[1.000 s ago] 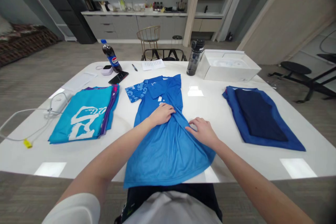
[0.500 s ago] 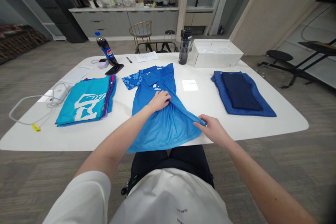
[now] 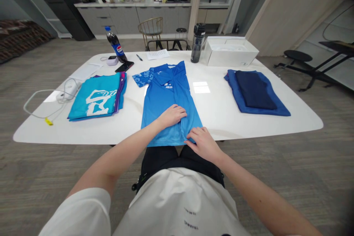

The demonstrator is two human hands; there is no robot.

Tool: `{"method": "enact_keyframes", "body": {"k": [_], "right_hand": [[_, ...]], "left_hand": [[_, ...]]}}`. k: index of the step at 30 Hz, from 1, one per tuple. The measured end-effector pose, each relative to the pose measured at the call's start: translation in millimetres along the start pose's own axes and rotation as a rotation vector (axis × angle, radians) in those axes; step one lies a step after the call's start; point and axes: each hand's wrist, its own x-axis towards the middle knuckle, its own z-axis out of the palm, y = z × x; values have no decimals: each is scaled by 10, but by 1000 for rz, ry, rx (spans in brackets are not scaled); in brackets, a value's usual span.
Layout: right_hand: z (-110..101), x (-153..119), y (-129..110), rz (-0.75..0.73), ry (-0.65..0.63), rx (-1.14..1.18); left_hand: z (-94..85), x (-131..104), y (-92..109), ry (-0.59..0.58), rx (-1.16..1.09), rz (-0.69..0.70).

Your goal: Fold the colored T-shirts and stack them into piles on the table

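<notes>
A blue short-sleeved shirt [image 3: 162,101] lies on the white table in front of me, its right side folded inward over the body. The patterned left sleeve [image 3: 143,77] sticks out flat, while no right sleeve shows. My left hand [image 3: 173,115] rests on the lower middle of the shirt, fingers stretched along the folded layer. Close to the bottom hem, my right hand [image 3: 203,142] has its thumb and fingers around the folded-in edge. The fabric right at those fingertips is partly hidden.
Left lie folded teal and purple clothes [image 3: 95,97] beside a white cable [image 3: 35,92]. Folded navy clothes [image 3: 256,90] lie to the right. Farther back are a cola bottle [image 3: 116,46], phone [image 3: 124,66], paper [image 3: 157,54], dark bottle [image 3: 197,44] and white box [image 3: 231,51].
My right hand has carried the shirt's right edge leftward and inward, close to the hem. My left hand has slid down the shirt toward me. The bunched cloth now lies flatter.
</notes>
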Motion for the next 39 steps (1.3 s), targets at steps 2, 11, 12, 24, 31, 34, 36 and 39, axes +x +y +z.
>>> {"method": "enact_keyframes", "body": {"k": [2,11,12,24,31,34,36,39], "right_hand": [[25,-58,21,-43,-33,24],[-3,-327,331,29,21,13],[-7,-356,360,36,19,3],[-86,-400,470,72,-36,20],[-144,-102,569,62,-98,120],[-189,208,638,59,-104,145],[-230,469,670,57,-110,161],[-282,918,703,48,-156,216]], "left_hand": [[-26,-82,76,-4,-11,32],[-120,-348,628,34,-140,164],[-117,-378,681,26,-164,151],[-262,-569,881,4,-326,-110],[-310,-534,734,-30,-257,-190],[-308,-523,487,45,-256,-318],[-295,-526,225,99,-241,-455],[-276,-538,-282,153,-192,-672]]}}
